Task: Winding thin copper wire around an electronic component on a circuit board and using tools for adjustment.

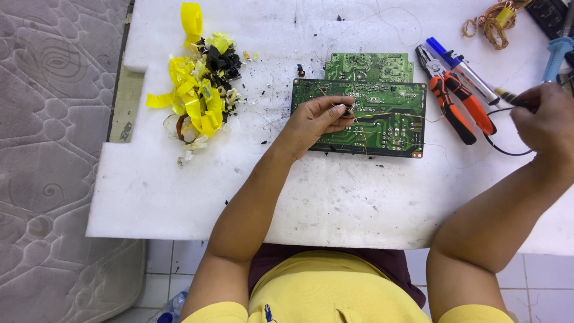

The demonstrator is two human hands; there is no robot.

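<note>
A green circuit board (382, 122) lies solder side up on the white foam sheet (179, 185), with a smaller green board (369, 66) behind it. My left hand (317, 118) rests on the board's left part and pinches a small dark part with thin copper wire trailing across the board. My right hand (545, 119) is at the right edge, closed around a tool with a yellow-and-black tip (508, 97) and a black cable (499, 143).
Orange-handled pliers (455, 98) and a blue-tipped tool (463, 69) lie right of the boards. A pile of yellow tape scraps and black bits (200, 90) sits at the left. A coil of copper wire (496, 21) is at the top right. A quilted mattress (54, 149) borders the left.
</note>
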